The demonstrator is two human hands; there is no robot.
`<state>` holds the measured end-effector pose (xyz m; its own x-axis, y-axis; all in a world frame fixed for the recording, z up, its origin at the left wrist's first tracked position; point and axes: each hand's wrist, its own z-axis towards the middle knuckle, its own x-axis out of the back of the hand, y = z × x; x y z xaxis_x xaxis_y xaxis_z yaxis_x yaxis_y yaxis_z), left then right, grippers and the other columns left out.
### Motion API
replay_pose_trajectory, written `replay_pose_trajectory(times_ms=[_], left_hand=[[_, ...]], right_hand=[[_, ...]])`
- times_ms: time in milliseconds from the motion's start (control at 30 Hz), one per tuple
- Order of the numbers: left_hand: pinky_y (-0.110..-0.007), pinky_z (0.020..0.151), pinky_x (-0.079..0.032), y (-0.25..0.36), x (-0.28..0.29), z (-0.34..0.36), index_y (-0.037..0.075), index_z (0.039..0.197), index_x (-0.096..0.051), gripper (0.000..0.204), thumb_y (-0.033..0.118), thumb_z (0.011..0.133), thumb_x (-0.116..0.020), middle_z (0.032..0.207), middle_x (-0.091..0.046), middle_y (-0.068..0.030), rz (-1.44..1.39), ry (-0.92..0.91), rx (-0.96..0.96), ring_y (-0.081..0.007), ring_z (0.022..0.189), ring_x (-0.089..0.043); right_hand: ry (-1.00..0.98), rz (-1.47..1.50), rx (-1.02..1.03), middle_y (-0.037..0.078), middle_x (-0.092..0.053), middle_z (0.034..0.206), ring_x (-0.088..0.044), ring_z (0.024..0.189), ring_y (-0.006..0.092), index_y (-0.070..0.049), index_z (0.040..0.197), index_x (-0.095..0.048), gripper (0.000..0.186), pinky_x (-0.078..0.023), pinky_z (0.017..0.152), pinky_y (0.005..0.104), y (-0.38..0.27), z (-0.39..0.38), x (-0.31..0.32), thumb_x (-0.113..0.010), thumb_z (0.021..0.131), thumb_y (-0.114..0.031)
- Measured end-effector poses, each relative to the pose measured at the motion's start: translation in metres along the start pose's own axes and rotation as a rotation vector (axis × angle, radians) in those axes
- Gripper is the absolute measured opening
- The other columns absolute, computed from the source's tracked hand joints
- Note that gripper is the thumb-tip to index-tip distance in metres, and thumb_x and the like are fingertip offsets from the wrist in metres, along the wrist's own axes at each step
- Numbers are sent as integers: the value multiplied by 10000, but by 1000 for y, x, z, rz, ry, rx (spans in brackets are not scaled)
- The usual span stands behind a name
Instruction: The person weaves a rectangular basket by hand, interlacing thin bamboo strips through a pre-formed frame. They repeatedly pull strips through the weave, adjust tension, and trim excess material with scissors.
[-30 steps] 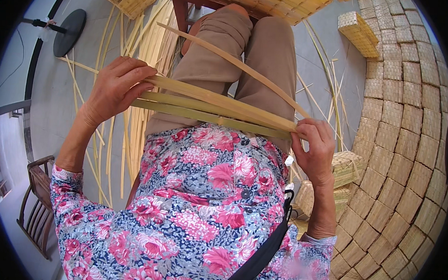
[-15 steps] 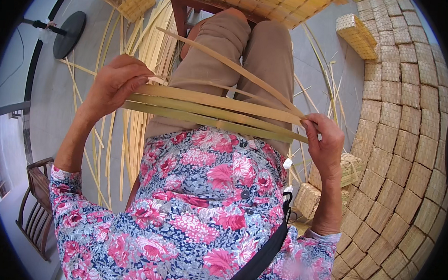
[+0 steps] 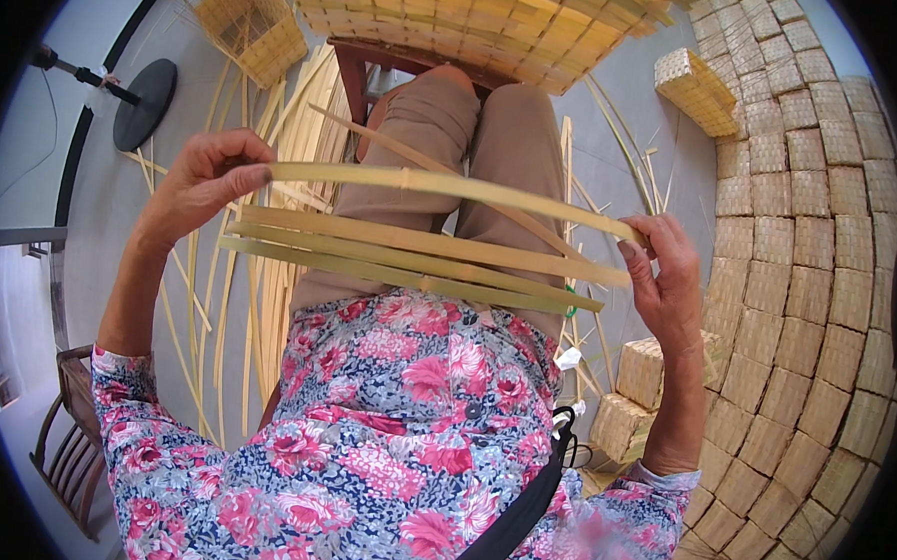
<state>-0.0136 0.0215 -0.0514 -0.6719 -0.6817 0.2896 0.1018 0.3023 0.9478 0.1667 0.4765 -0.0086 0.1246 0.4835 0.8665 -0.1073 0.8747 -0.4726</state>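
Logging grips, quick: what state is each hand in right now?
Left hand: closed, pinching one end of a long, flat, yellow-green bamboo strip.
Right hand: closed, pinching the same strip's other end.

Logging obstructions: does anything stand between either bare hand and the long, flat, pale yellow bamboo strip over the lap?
Nothing visible does: left hand and right hand both pinch the yellow strip. The diagonal tan bamboo strip passes beneath.
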Motion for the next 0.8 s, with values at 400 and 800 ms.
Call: replay_pose_trajectory(times_ms=[400, 800], left_hand=[[-213, 677, -439, 32, 6, 5, -11, 1017, -691, 192, 177, 983, -666, 859, -627, -8, 277, 178, -272, -60, 777, -554], [-187, 548, -432, 101, 51, 19, 21, 1035, -656, 115, 86, 1016, -564, 832, -643, -14, 442, 442, -599, -32, 643, -535]], right_hand=[[65, -72, -76, 114, -655, 744, -640, 665, 325, -26, 941, -650, 74, -465, 590, 399, 24, -3, 3, -613, 947, -90], [-11, 55, -42, 150, -682, 786, -723, 730, 279, -5, 982, -636, 101, -540, 627, 356, 18, 1, 7, -539, 968, -28]])
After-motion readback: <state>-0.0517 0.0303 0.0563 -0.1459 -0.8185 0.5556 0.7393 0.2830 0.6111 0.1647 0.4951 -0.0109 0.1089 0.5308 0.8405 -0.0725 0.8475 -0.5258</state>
